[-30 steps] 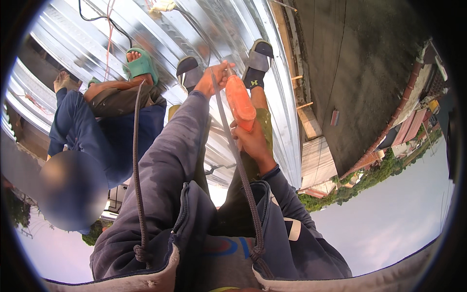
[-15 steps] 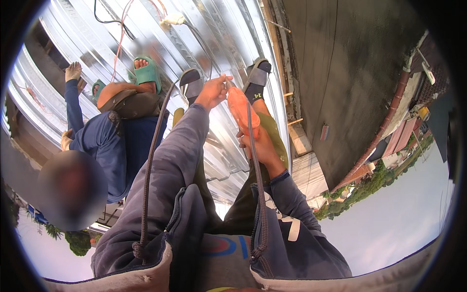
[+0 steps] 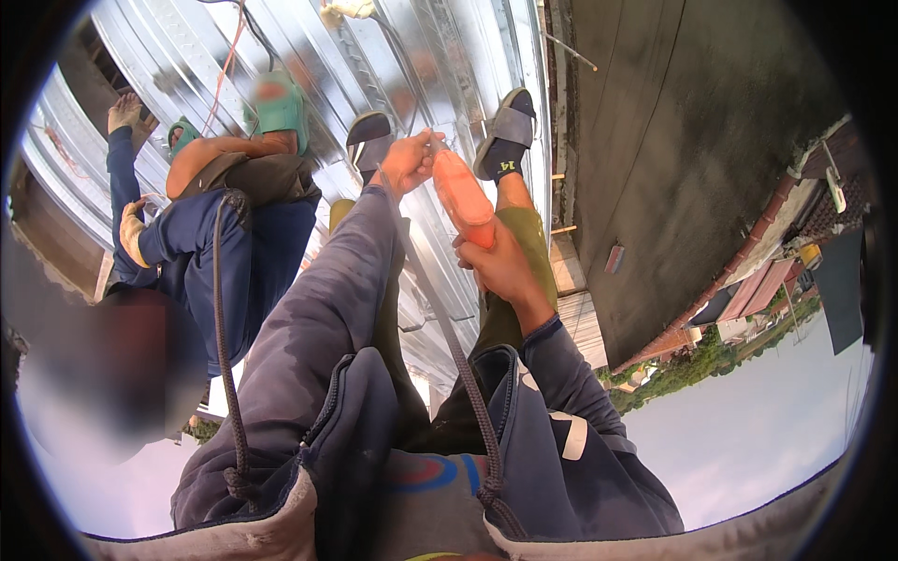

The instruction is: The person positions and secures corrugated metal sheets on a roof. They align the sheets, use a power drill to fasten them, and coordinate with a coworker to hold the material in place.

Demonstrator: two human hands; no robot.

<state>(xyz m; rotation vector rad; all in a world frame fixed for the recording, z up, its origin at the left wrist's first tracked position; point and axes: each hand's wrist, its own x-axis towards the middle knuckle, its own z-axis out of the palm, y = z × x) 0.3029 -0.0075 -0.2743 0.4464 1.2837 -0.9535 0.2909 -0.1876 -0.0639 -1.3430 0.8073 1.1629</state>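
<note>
My right hand point(image 3: 501, 272) is wrapped round the rear of an orange drill-shaped power tool point(image 3: 464, 198), whose narrow front points away from me. My left hand point(image 3: 408, 165) is closed in a pinch just beside the tool's tip; anything between its fingers is too small to make out. Beneath both hands lies ribbed, shiny metal roofing sheet point(image 3: 432, 285). My two sandalled feet stand on it, the left sandal point(image 3: 370, 140) and right sandal point(image 3: 508, 131) on either side of the tool's front end.
At left a co-worker point(image 3: 210, 266) in dark blue crouches on the sheets, wearing green sandals point(image 3: 281, 105). Cables and a pale-wrapped cord joint point(image 3: 346, 11) lie ahead. Along the right runs the roof edge with wooden boards point(image 3: 568, 265), then a dark grey wall point(image 3: 655, 140).
The view has shifted slightly, and my jacket cords have swung left. Both hands stay at the orange tool. The co-worker's head and one gloved hand have shifted.
</note>
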